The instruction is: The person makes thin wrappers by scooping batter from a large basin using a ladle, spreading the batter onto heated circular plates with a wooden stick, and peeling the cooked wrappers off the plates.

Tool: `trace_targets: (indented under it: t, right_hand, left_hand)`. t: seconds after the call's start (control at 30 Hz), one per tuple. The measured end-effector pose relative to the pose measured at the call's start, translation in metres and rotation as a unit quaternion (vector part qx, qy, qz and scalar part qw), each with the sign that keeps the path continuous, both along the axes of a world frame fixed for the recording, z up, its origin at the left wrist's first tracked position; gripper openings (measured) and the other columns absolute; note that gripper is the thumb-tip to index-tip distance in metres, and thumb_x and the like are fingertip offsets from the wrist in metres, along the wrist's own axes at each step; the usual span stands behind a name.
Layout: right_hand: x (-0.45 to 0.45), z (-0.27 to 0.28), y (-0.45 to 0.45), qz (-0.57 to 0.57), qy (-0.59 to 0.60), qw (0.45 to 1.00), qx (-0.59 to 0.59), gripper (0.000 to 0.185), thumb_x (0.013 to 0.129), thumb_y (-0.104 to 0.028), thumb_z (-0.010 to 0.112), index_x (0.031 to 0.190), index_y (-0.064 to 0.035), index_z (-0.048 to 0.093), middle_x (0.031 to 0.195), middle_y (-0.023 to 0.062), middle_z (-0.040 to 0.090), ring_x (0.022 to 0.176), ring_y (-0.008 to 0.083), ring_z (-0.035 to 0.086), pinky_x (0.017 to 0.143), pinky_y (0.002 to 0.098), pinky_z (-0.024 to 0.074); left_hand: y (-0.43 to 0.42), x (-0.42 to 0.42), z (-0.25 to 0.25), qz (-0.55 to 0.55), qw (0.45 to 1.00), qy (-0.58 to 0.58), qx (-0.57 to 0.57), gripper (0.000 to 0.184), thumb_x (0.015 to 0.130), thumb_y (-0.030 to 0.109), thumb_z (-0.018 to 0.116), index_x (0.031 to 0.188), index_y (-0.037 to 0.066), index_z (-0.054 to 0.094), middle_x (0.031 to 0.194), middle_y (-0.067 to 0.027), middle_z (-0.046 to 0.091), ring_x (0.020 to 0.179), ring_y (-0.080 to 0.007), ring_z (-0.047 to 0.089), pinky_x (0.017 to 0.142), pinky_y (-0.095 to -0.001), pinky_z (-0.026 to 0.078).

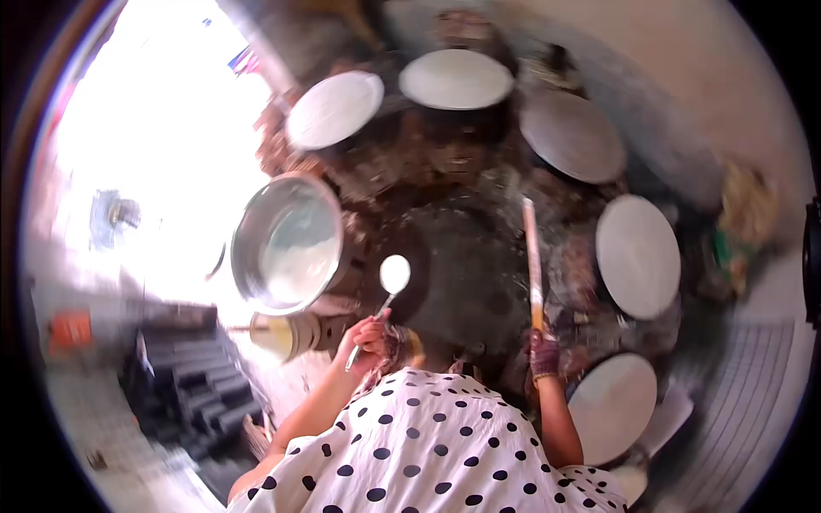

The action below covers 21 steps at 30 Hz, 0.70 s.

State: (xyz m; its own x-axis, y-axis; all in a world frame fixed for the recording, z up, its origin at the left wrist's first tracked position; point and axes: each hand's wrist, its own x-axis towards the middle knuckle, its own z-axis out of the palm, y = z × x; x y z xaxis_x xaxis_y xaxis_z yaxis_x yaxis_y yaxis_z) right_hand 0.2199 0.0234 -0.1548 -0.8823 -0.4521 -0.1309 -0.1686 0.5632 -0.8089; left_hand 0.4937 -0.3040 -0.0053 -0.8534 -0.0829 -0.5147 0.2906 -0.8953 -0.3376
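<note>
My left hand [369, 340] is closed around the thin handle of a ladle [394, 274], whose round bowl looks filled with something white. A band of dark, patterned cloth shows at that wrist. To the right, my right hand [544, 352], in a dark purple covering, grips the lower end of a long flat wooden stick [533, 256] that points forward. Up and left of my left hand stands a wide metal pot [333, 214] with whitish liquid inside. Nearest my right hand is a round pale disc [614, 409]; whether it is a lid or a pan cannot be made out.
Several more round discs, including a white one [457, 79], a grey one [573, 137] and another white one [638, 256], form an arc on sooty supports. A pale bucket-like container [286, 336] stands below the pot. Dark ridged material [201, 385] lies left. Motion blurs the edges.
</note>
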Motion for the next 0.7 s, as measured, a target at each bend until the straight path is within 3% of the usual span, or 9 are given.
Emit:
trace_targets:
  t: [0.1, 0.13, 0.17, 0.23, 0.33, 0.4, 0.57, 0.6, 0.7]
  right_hand:
    - [0.021, 0.046, -0.159, 0.109, -0.215, 0.968, -0.068, 0.026, 0.093, -0.017, 0.054, 0.117, -0.0074, 0.057, 0.072, 0.0017, 0.063, 0.051, 0.0072, 0.055, 0.045, 0.0236, 0.0448]
    - [0.033, 0.074, -0.208, 0.164, -0.225, 0.96, -0.023, 0.033, 0.093, -0.021, 0.054, 0.125, -0.0116, 0.054, 0.07, 0.0, 0.063, 0.049, 0.0076, 0.055, 0.044, 0.0238, 0.045]
    - [0.046, 0.087, -0.251, 0.189, -0.229, 0.955, 0.002, 0.033, 0.093, -0.021, 0.054, 0.125, -0.0116, 0.054, 0.07, 0.0, 0.063, 0.049, 0.0076, 0.055, 0.044, 0.0238, 0.045]
    - [0.077, 0.091, -0.322, 0.216, -0.344, 0.911, 0.074, 0.039, 0.093, -0.02, 0.053, 0.131, -0.0203, 0.05, 0.071, 0.001, 0.06, 0.049, 0.0098, 0.054, 0.042, 0.0247, 0.0445]
    - [0.135, 0.099, -0.43, 0.221, -0.437, 0.86, 0.144, 0.049, 0.092, -0.016, 0.049, 0.139, -0.0287, 0.04, 0.076, 0.0052, 0.058, 0.05, 0.0138, 0.054, 0.042, 0.0279, 0.0444]
    - [0.151, 0.084, -0.474, 0.218, -0.485, 0.826, 0.187, 0.052, 0.092, -0.013, 0.047, 0.14, -0.0302, 0.036, 0.08, 0.0074, 0.057, 0.051, 0.0156, 0.054, 0.042, 0.0296, 0.0449]
    - [0.184, 0.06, -0.548, 0.099, -0.642, 0.74, 0.177, 0.049, 0.089, -0.003, 0.042, 0.135, -0.0203, 0.038, 0.082, 0.0111, 0.057, 0.056, 0.0196, 0.057, 0.045, 0.033, 0.0472]
    - [0.193, 0.061, -0.556, 0.076, -0.648, 0.739, 0.168, 0.045, 0.088, -0.002, 0.041, 0.131, -0.0128, 0.042, 0.082, 0.0125, 0.058, 0.057, 0.0211, 0.058, 0.045, 0.0332, 0.048]
    - [0.22, 0.032, -0.576, 0.029, -0.651, 0.744, 0.145, 0.04, 0.087, -0.003, 0.042, 0.126, -0.0104, 0.046, 0.081, 0.0123, 0.057, 0.057, 0.021, 0.058, 0.045, 0.0335, 0.048]
  left_hand:
    - [-0.057, 0.093, -0.02, 0.063, 0.974, -0.03, -0.214, 0.035, 0.099, 0.019, 0.038, 0.132, 0.01, 0.045, 0.058, 0.0059, 0.038, 0.038, -0.005, 0.035, 0.037, -0.022, 0.029]
    - [-0.075, 0.111, -0.015, 0.002, 0.905, -0.206, -0.372, 0.037, 0.099, 0.022, 0.039, 0.136, 0.014, 0.042, 0.056, 0.0048, 0.038, 0.038, -0.0055, 0.034, 0.036, -0.0214, 0.028]
    - [-0.094, 0.128, -0.015, -0.07, 0.784, -0.373, -0.492, 0.041, 0.099, 0.024, 0.041, 0.14, 0.018, 0.039, 0.055, 0.0037, 0.038, 0.037, -0.0059, 0.032, 0.035, -0.0207, 0.028]
    - [-0.129, 0.15, -0.048, -0.042, 0.758, -0.416, -0.501, 0.041, 0.099, 0.025, 0.041, 0.139, 0.015, 0.041, 0.054, 0.0029, 0.037, 0.037, -0.0071, 0.033, 0.033, -0.0208, 0.028]
    - [-0.231, 0.188, -0.137, 0.004, 0.831, -0.364, -0.421, 0.039, 0.098, 0.02, 0.039, 0.136, 0.015, 0.041, 0.055, 0.0033, 0.037, 0.037, -0.007, 0.033, 0.034, -0.0205, 0.028]
    - [-0.288, 0.203, -0.174, 0.021, 0.885, -0.341, -0.315, 0.025, 0.096, 0.017, 0.042, 0.119, 0.012, 0.05, 0.058, 0.0031, 0.042, 0.041, -0.0082, 0.038, 0.036, -0.0226, 0.032]
    - [-0.403, 0.202, -0.207, -0.215, 0.737, -0.457, -0.449, 0.021, 0.089, 0.014, 0.045, 0.103, 0.004, 0.056, 0.063, -0.0028, 0.052, 0.046, -0.0115, 0.048, 0.04, -0.0262, 0.038]
    - [-0.418, 0.197, -0.222, -0.223, 0.746, -0.45, -0.438, 0.021, 0.089, 0.014, 0.045, 0.103, 0.004, 0.056, 0.063, -0.0028, 0.052, 0.046, -0.0115, 0.048, 0.04, -0.0262, 0.038]
    - [-0.445, 0.176, -0.259, -0.314, 0.704, -0.409, -0.488, 0.03, 0.091, 0.017, 0.047, 0.116, 0.004, 0.055, 0.065, -0.004, 0.053, 0.047, -0.0126, 0.049, 0.042, -0.0261, 0.041]
